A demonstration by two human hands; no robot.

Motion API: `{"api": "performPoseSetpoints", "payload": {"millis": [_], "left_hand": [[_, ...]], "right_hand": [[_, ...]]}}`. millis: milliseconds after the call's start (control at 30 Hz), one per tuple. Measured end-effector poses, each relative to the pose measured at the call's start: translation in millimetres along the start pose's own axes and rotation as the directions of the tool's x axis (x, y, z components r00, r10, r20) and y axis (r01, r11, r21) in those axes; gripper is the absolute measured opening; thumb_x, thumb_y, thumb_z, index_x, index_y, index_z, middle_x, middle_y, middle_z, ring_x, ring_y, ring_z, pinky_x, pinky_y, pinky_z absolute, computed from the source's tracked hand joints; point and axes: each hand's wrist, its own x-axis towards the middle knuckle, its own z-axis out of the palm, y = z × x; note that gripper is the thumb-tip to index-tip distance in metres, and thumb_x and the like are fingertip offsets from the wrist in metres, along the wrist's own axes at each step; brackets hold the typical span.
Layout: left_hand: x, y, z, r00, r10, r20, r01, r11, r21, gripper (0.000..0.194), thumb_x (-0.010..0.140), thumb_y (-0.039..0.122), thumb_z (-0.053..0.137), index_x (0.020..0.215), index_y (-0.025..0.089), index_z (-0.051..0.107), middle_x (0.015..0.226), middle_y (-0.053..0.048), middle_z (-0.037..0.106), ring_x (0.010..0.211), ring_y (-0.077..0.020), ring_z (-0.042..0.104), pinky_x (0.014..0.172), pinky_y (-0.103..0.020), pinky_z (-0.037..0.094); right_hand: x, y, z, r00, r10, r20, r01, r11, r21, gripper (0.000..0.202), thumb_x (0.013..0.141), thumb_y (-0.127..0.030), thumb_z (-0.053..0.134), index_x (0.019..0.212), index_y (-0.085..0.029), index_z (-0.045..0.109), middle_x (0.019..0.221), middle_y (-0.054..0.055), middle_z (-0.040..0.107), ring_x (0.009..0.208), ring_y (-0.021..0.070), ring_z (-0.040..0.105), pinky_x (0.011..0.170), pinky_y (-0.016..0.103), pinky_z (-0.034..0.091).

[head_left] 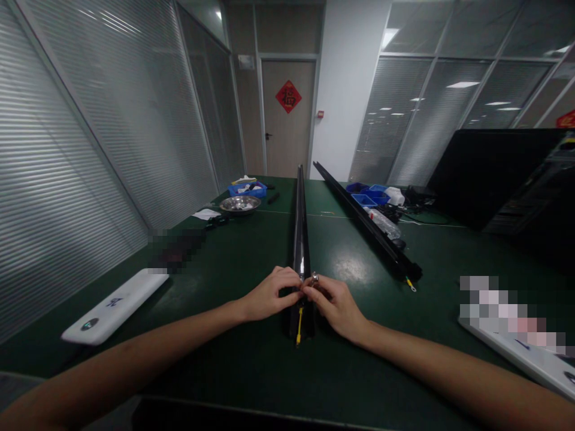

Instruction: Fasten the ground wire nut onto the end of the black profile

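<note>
A long black channel-shaped rail (300, 233) lies lengthwise on the green table, pointing away from me. Over its near end my left hand (275, 293) and my right hand (336, 304) meet, thumbs and fingertips pinched together above the channel. What they pinch is too small and covered to name. A small shiny metal piece (315, 277) shows at my right fingers; whether it is a worn ring or a loose part I cannot tell. From the rail's near end a short yellow wire (299, 325) sticks out toward me.
To the right lies a second black rail (359, 212) with a yellow ring-terminal wire (410, 284). Beyond it are blue bins (371, 196) and a plastic bottle (384, 224). A metal bowl (240, 205) and white devices (114, 305) stand left; a black monitor (489, 173) stands right.
</note>
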Motion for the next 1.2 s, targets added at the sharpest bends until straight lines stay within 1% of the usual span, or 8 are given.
{"api": "performPoseSetpoints", "payload": {"millis": [200,367,600,733,967,1200], "left_hand": [[-0.3,0.5,-0.7,1.0,-0.01,0.0,0.01,1.0,-0.006,0.021,0.104,0.032,0.054,0.095,0.018,0.066,0.1,-0.004,0.067,0.103,-0.0201,0.059,0.095,-0.034,0.036],[0.1,1.4,-1.0,1.0,-0.017,-0.007,0.017,1.0,-0.02,0.019,0.103,0.033,0.056,0.097,0.018,0.067,0.101,-0.004,0.068,0.102,-0.0208,0.059,0.095,-0.034,0.036],[0.2,1.2,0.3,1.0,-0.012,-0.013,0.011,0.999,-0.03,0.014,0.101,0.029,0.057,0.098,0.019,0.067,0.101,-0.004,0.068,0.104,-0.0209,0.059,0.096,-0.035,0.036],[0.2,0.9,0.6,1.0,0.006,-0.012,-0.006,1.0,-0.014,0.019,0.103,0.031,0.054,0.095,0.018,0.066,0.101,-0.005,0.067,0.103,-0.0208,0.059,0.097,-0.035,0.036],[1.0,2.3,-0.6,1.0,0.018,0.009,-0.018,1.0,-0.012,0.024,0.106,0.034,0.05,0.094,0.018,0.064,0.098,-0.005,0.066,0.1,-0.0203,0.058,0.095,-0.034,0.037],[0.4,2.9,-1.6,1.0,-0.001,0.018,0.001,1.0,-0.018,0.026,0.105,0.037,0.051,0.094,0.018,0.065,0.097,-0.004,0.066,0.099,-0.0207,0.058,0.094,-0.034,0.036]], "right_hand": [[0.6,-0.6,-1.2,0.999,-0.047,0.008,0.047,0.999,-0.014,0.028,0.106,-0.036,0.053,0.092,-0.017,0.069,0.082,0.002,0.063,0.073,0.0156,0.06,0.07,0.026,0.047],[0.5,2.2,-0.8,0.998,-0.069,-0.001,0.069,0.997,-0.034,0.03,0.107,-0.037,0.051,0.094,-0.018,0.071,0.084,0.003,0.065,0.076,0.0171,0.062,0.072,0.028,0.047],[0.9,3.4,-0.7,0.997,-0.075,-0.019,0.074,0.997,-0.034,0.03,0.107,-0.036,0.052,0.094,-0.018,0.072,0.084,0.003,0.065,0.076,0.017,0.062,0.072,0.027,0.048],[0.4,3.1,0.0,0.997,-0.07,-0.03,0.069,0.997,-0.035,0.031,0.106,-0.039,0.053,0.095,-0.018,0.072,0.085,0.003,0.067,0.077,0.0176,0.062,0.072,0.028,0.049],[-0.8,4.6,1.2,0.999,-0.034,-0.015,0.034,0.999,0.021,0.029,0.103,-0.041,0.057,0.092,-0.017,0.07,0.081,0.002,0.064,0.07,0.0153,0.059,0.066,0.025,0.047],[0.1,2.1,-0.2,0.999,-0.047,0.001,0.047,0.999,0.014,0.027,0.104,-0.038,0.057,0.092,-0.017,0.07,0.081,0.001,0.064,0.072,0.0153,0.06,0.068,0.025,0.047]]}}
